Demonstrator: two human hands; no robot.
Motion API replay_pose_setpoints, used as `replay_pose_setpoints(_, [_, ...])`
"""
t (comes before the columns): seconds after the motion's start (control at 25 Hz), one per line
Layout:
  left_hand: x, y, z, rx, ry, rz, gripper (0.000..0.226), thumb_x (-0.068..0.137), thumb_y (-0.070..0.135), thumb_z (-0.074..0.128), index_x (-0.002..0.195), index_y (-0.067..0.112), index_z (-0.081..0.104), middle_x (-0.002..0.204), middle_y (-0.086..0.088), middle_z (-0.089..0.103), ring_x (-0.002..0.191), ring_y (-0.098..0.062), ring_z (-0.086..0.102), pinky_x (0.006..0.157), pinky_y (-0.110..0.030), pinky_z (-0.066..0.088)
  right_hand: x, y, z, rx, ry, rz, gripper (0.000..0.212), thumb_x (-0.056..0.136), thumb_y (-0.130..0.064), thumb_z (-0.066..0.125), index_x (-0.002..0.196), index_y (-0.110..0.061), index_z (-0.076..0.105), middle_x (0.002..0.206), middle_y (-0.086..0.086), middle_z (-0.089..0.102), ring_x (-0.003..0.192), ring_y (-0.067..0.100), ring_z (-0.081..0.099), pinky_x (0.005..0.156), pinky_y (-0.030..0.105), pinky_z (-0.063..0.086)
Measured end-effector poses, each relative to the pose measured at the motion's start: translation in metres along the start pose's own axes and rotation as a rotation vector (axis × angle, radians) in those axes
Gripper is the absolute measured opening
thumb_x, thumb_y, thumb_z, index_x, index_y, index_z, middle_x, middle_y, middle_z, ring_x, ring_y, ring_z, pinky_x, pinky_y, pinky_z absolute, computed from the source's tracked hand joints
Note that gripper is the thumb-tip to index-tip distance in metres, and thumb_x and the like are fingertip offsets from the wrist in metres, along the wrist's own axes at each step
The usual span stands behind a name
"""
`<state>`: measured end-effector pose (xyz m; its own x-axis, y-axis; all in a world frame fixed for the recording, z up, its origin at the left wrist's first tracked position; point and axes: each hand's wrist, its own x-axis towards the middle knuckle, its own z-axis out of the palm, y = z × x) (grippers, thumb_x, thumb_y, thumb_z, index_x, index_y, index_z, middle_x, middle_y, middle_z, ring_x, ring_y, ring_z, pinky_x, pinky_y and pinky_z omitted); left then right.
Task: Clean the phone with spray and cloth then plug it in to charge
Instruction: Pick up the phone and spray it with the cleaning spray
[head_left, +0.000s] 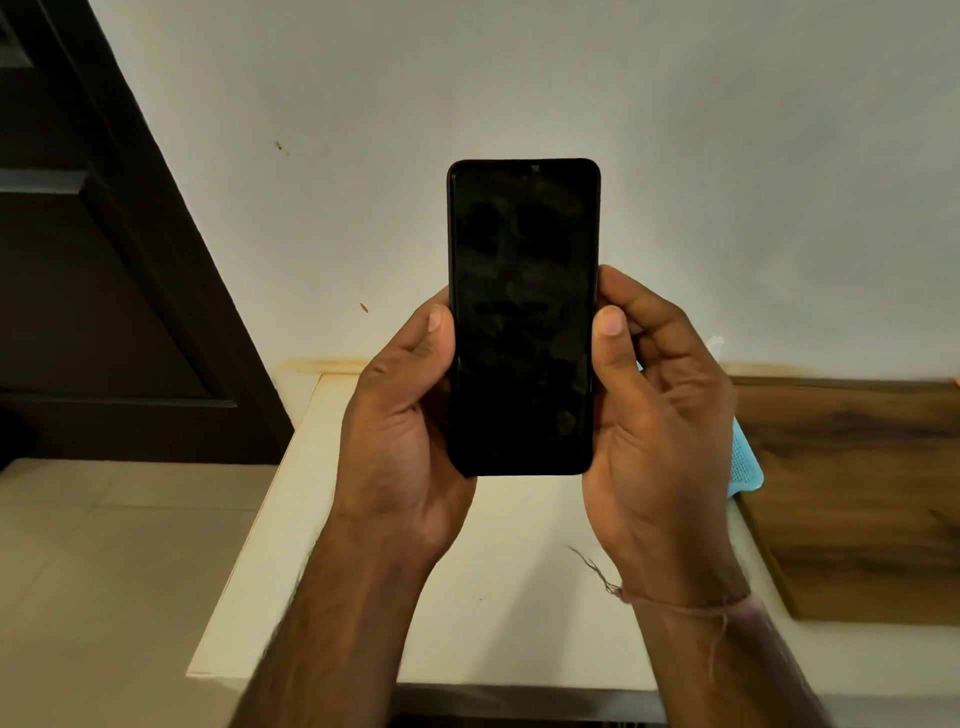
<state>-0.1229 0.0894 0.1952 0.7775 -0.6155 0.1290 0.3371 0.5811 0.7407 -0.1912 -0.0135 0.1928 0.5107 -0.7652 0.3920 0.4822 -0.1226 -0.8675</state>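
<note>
Okay, I see phone (523, 317) upright, dead centre, smudged dark screen; left hand (405, 415) fingers curled on its 9 o'clock edge, right hand (660, 415) curled on 3 o'clock, above table (519, 597).

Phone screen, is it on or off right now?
Off. The phone shows only a dark, smudged screen; left hand and right hand grip its edges.

We see white tabletop (519, 571) set against wall. Wooden board (857, 493) lies on it at 3 o'clock. Light-blue perforated item (749, 467), partly hidden, at board's 9 o'clock edge.
</note>
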Motion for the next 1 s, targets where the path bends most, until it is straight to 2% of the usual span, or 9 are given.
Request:
replay_pose_setpoints(0.2, [0.01, -0.013, -0.009, -0.009, 0.076, 0.004, 0.037, 0.106, 0.023, 0.045, 0.135, 0.008, 0.062, 0.126, -0.014, 0.071, 0.113, -0.03, 0.071, 0.085, -0.037, 0.06, 0.003, 0.016, -0.002, -0.018, -0.014, 0.034, 0.025, 0.093, -0.025, 0.058, 0.116, -0.026, 0.065, 0.117, -0.005, 0.069, 0.112, 0.018, 0.065, 0.094, 0.047, 0.053])
replay_pose_setpoints(0.36, [0.018, -0.021, -0.015, 0.015, 0.068, 0.04, 0.034, 0.106, 0.024, 0.046, 0.131, 0.01, 0.065, 0.123, -0.013, 0.071, 0.113, -0.031, 0.071, 0.085, -0.037, 0.059, 0.008, 0.025, -0.003, -0.006, -0.029, 0.046, 0.025, 0.095, -0.021, 0.057, 0.118, -0.023, 0.064, 0.115, -0.007, 0.07, 0.112, 0.015, 0.065, 0.092, 0.039, 0.054])
replay_pose_setpoints(0.64, [0.032, -0.033, -0.029, 0.09, 0.068, 0.069, 0.035, 0.106, 0.026, 0.045, 0.13, 0.011, 0.065, 0.121, -0.011, 0.072, 0.111, -0.03, 0.071, 0.086, -0.039, 0.058, 0.016, 0.04, -0.004, -0.024, -0.012, 0.103, 0.026, 0.093, -0.02, 0.059, 0.118, -0.021, 0.065, 0.116, -0.004, 0.07, 0.11, 0.015, 0.065, 0.089, 0.036, 0.056])
replay_pose_setpoints(0.88, [0.042, -0.045, -0.043, 0.143, 0.103, 0.047, 0.038, 0.11, 0.024, 0.04, 0.136, 0.007, 0.061, 0.132, -0.018, 0.068, 0.117, -0.032, 0.069, 0.092, -0.042, 0.058, 0.019, 0.055, -0.004, -0.093, 0.009, 0.165, 0.028, 0.093, -0.019, 0.061, 0.12, -0.016, 0.065, 0.115, -0.003, 0.07, 0.107, 0.014, 0.067, 0.089, 0.038, 0.056])
replay_pose_setpoints(1.0, [0.045, -0.049, -0.048, 0.147, 0.116, 0.041, 0.038, 0.11, 0.024, 0.04, 0.136, 0.007, 0.061, 0.131, -0.018, 0.068, 0.115, -0.031, 0.069, 0.09, -0.041, 0.058, 0.021, 0.059, -0.004, -0.128, -0.011, 0.184, 0.027, 0.093, -0.019, 0.06, 0.12, -0.017, 0.065, 0.115, -0.004, 0.07, 0.107, 0.013, 0.067, 0.09, 0.04, 0.056])
